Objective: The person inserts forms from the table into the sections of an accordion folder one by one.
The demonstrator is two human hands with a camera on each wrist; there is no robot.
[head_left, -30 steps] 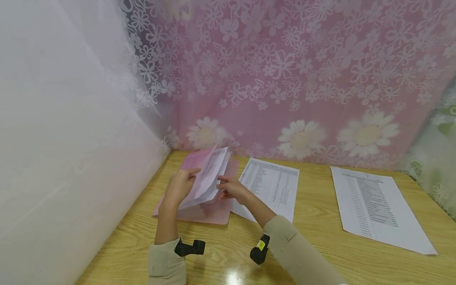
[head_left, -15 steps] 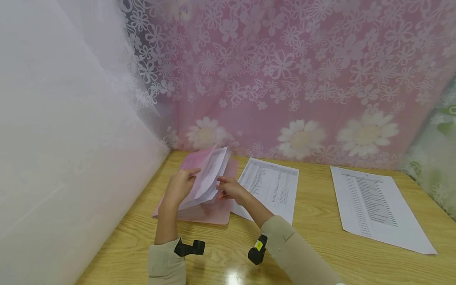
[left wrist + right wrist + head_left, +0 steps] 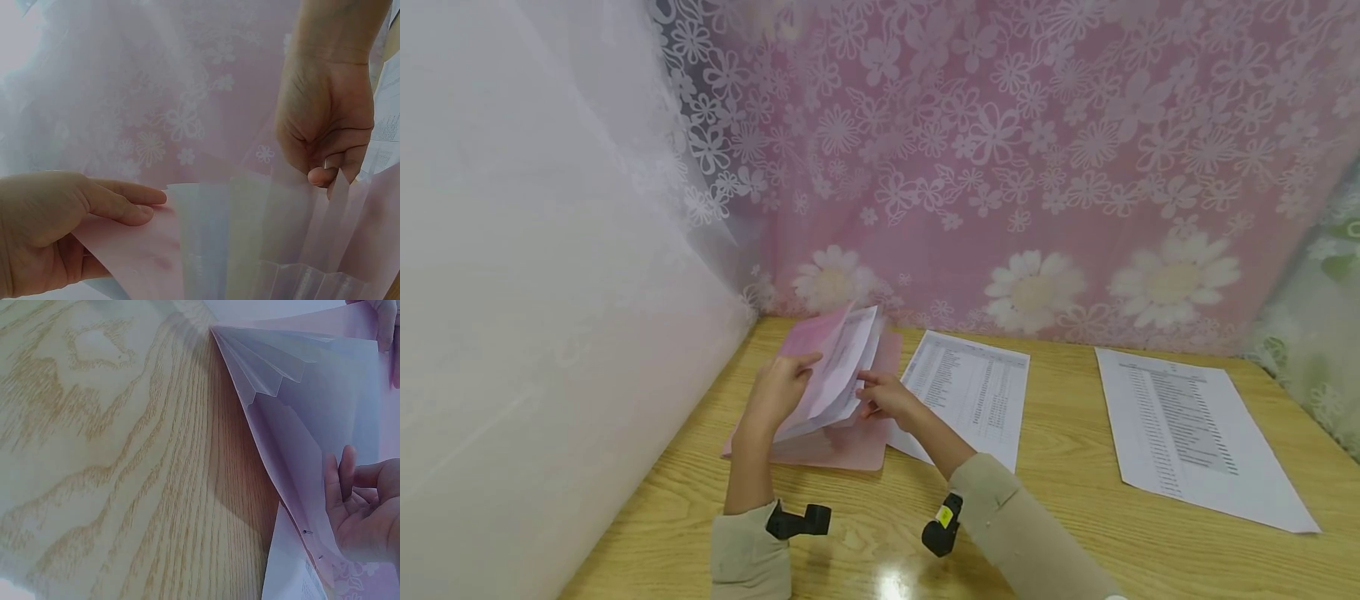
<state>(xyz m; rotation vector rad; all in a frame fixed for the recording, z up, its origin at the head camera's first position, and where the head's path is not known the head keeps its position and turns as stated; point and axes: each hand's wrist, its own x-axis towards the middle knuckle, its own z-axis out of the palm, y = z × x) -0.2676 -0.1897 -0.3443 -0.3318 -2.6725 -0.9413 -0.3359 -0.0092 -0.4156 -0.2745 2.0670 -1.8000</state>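
A pink expanding file folder lies fanned open on the left of the table, with white printed sheets and pleated translucent dividers inside. My left hand holds the raised pink cover; in the left wrist view, thumb and forefinger pinch its edge. At the folder's right side, my right hand pinches the edge of a translucent divider between thumb and fingers. The right wrist view shows the accordion pleats spreading from the near end, with my right fingers at their side.
A printed sheet lies just right of the folder, partly beneath its edge and under my right forearm. Another printed sheet lies farther right on the wooden table. A pink floral curtain hangs behind; a white sheet walls the left.
Almost nothing differs. My right forearm has shifted slightly left since a second ago; both hands keep their hold on the folder.
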